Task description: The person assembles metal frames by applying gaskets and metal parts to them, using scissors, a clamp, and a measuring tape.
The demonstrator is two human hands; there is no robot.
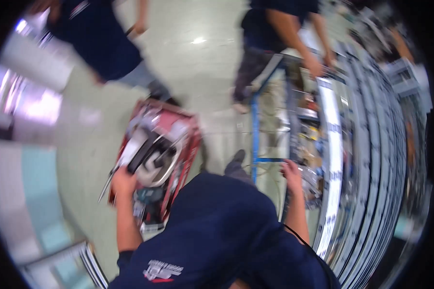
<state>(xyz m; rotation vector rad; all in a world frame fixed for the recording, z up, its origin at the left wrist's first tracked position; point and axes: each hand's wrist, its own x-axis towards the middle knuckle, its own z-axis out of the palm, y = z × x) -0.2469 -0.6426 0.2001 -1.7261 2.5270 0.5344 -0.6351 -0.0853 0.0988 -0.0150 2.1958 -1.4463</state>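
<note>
My left hand (124, 183) is closed at the left side of a red bin (193, 132), blurred by motion. A thin metal rod-like tool (103, 189) sticks out beside its fingers, pointing down and left; its grip is hidden by the hand. Inside the bin, next to that hand, lie a white-and-black machine part (160, 161) and a teal-and-black power tool (151, 197). My right hand (291, 174) hangs by the near side of a blue-framed work cart (255, 130), its fingers slightly curled and apart. Nothing shows in it.
Small parts and clear bags (312, 180) lie on the cart, beside a bright white metal rail (330, 144). Long grey rails (371, 159) are stacked to the right. One person (99, 38) stands at far left; another (279, 24) works at the cart's far end.
</note>
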